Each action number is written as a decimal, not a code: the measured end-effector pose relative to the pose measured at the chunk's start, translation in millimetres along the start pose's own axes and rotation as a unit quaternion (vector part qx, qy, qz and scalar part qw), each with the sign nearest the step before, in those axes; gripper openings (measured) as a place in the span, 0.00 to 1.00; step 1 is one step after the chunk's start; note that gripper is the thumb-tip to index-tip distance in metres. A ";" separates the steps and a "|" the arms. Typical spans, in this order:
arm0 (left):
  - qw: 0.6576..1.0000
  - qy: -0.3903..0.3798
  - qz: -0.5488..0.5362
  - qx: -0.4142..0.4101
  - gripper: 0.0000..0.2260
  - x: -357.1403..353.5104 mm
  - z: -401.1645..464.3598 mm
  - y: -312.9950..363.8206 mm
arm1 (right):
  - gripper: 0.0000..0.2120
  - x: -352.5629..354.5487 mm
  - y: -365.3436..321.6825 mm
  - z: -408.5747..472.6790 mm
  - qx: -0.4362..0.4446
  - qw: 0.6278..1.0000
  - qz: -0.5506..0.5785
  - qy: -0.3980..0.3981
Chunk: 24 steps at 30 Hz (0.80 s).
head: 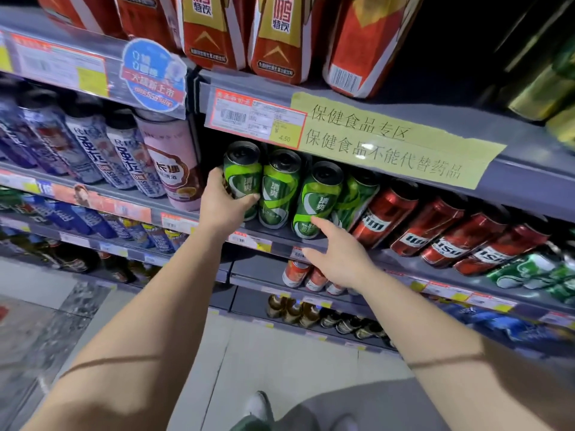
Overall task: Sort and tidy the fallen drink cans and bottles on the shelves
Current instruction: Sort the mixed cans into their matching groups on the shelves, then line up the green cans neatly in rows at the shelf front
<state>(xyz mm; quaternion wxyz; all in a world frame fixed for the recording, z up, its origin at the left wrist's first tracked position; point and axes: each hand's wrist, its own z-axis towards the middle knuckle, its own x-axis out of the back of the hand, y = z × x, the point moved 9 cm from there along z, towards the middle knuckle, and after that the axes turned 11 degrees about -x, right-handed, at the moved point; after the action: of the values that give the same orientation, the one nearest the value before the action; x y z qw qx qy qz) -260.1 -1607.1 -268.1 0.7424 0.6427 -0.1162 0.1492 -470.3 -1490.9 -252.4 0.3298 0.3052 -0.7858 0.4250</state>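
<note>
Head view, store aisle, grey metal shelving (273,236) running left to right. I see the left hand (222,202) wrapped around the leftmost green aluminium can with a pale swoosh label (243,178); fingers and thumb curl round its lower body, so the grip is closed on that can. The can stands on the middle shelf, leaning with the lens distortion like its neighbours. Just right of it, touching, stands a second green can (278,189), then a third green can (315,199) and a fourth, partly hidden, green can (353,200). The right hand (337,255) hovers near the shelf edge with fingers spread and relaxed, holding nothing; its index fingertip lies at the base of the third green can, though I cannot tell whether it touches. Further right on the same shelf sits a row of red cans with white lettering (435,228). To the left, a pink-labelled tall can (174,163) stands beside blue-and-white patterned cans (102,150). A yellow paper strip with handwritten-style characters (389,141) is taped to the shelf edge above.
</note>
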 end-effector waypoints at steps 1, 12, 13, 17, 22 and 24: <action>1.000 -0.009 -0.005 -0.001 0.23 -1.2 -0.1 -2.4 | 0.31 -1.3 0.5 1.2 0.001 1.000 0.003 0.001; 0.994 0.064 0.089 -0.006 0.26 -29.0 -82.1 15.9 | 0.31 -7.9 20.0 -1.3 -0.003 0.999 0.037 -0.028; 0.996 0.039 0.082 -0.023 0.24 -44.5 -87.0 24.6 | 0.29 -6.1 28.7 -5.1 -0.013 0.999 0.044 -0.028; 0.994 -0.044 0.038 -0.090 0.19 -110.1 -103.2 72.8 | 0.26 10.5 79.6 -25.1 -0.062 0.995 0.075 -0.008; 0.983 -0.114 0.016 -0.140 0.23 -184.7 -136.9 130.0 | 0.24 61.4 153.9 -54.1 -0.085 0.986 0.123 0.070; 0.981 -0.135 0.014 -0.141 0.24 -213.4 -155.1 146.0 | 0.23 81.6 186.1 -65.7 -0.089 0.981 0.151 0.087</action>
<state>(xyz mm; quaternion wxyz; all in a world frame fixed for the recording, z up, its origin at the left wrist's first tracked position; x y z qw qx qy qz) -515.3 -1450.2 -234.4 0.8013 0.5437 -0.2438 0.0536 -643.4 -1365.8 -248.1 0.3550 0.1137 -0.8257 0.4233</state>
